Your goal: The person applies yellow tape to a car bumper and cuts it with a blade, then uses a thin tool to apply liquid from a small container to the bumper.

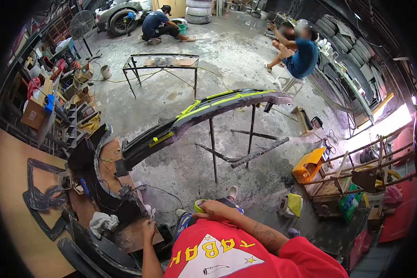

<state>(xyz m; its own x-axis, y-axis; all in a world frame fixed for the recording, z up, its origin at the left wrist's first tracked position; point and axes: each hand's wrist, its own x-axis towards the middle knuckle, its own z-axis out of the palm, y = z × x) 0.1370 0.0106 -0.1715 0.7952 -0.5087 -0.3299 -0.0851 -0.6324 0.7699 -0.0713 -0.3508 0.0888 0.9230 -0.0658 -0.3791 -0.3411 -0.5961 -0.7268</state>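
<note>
1. Far left, a cluttered shelf (55, 92) of boxes and tools runs along the wall, with a black trim frame (39, 199) lying flat on a wooden board (9, 185) below it.
2. Next comes a low wooden bench (109, 157) carrying a dark bumper section (97, 171), loose wires and a crumpled white rag (102, 222).
3. The person's left hand (148, 228) rests on the near edge of that bench, fingers curled downward; I cannot tell whether it grips anything.
4. In the middle, a long black car bumper (204, 113) with strips of yellow-green masking tape sits across a metal stand (231, 148), well apart from both hands.
5. The right hand (215, 211) lies over the person's knee, closed loosely around a roll of yellow-green tape (199, 205).
6. Right of that, a yellow plastic container (308, 164) stands on the concrete floor near a wooden rack (356, 176).
7. Farther back, one person squats by a car (120, 14) and another sits on a stool (289, 81).
</note>
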